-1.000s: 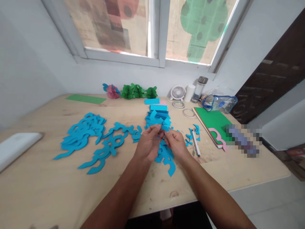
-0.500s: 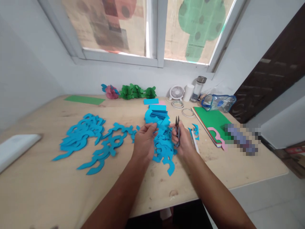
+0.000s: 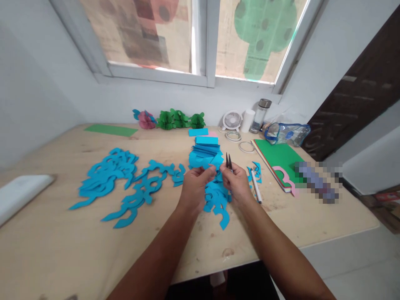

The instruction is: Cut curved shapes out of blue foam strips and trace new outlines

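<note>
Paper, blue and cut in curves (image 3: 203,160), is at the middle of the table (image 3: 78,250), in front of the person. The left hand (image 3: 196,187) has thumb and fingers brought together and pinches this paper at its near edge. The right hand (image 3: 236,181) is closed around small scissors (image 3: 228,161), with the dark points upward and a little apart; whether its fingertips pinch the paper too, I cannot tell. Under the hands lies a pile of blue cuttings (image 3: 215,198), and just behind is a folded blue stack (image 3: 206,149). To the left spread two heaps of wavy blue strips (image 3: 108,173). To the right, a white pen (image 3: 256,186) lies beside blue scraps (image 3: 256,171), then come green sheets (image 3: 276,160) with a pink cutout (image 3: 284,179) on their edge. Near the wall stand green paper flowers (image 3: 179,120), a white fan (image 3: 232,121) and a bottle (image 3: 261,116).
</note>
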A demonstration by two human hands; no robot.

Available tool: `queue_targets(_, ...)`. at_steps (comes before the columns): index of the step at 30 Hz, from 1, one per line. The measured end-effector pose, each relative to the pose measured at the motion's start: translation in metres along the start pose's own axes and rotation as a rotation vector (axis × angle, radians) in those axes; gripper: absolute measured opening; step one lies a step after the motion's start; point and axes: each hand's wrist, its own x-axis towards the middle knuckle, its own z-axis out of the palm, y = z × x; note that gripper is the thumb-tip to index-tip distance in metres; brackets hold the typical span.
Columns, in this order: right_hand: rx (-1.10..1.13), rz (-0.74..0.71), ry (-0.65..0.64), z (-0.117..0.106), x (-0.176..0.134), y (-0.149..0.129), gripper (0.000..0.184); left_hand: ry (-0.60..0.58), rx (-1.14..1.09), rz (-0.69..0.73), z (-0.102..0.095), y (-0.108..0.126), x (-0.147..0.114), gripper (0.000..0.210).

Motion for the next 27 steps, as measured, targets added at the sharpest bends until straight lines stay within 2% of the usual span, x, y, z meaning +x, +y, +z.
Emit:
queue_targets(3, -0.007, 0.003, -0.042, 0.0, -0.001, 0.001, 0.032, -0.001, -0.008, -0.009, 0.0, 0.001, -0.001, 0.022)
queue_targets(11, 0.063, 0.021, -0.114, 0.01, -0.01, 0.013, 0.048, -0.038, -0.228, 0.007, 0.002, 0.001, -0.001, 0.021)
queue_targets(18, 0.119, 0.064, -0.164, 0.023, -0.018, 0.021, 0.053, -0.058, -0.15, -0.024, 0.008, 0.002, -0.011, 0.033)
queue_targets(27, 0.117, 0.033, -0.161, 0.023, -0.017, 0.026, 0.053, -0.064, -0.106, 0.006, 0.005, -0.004, -0.008, 0.034)
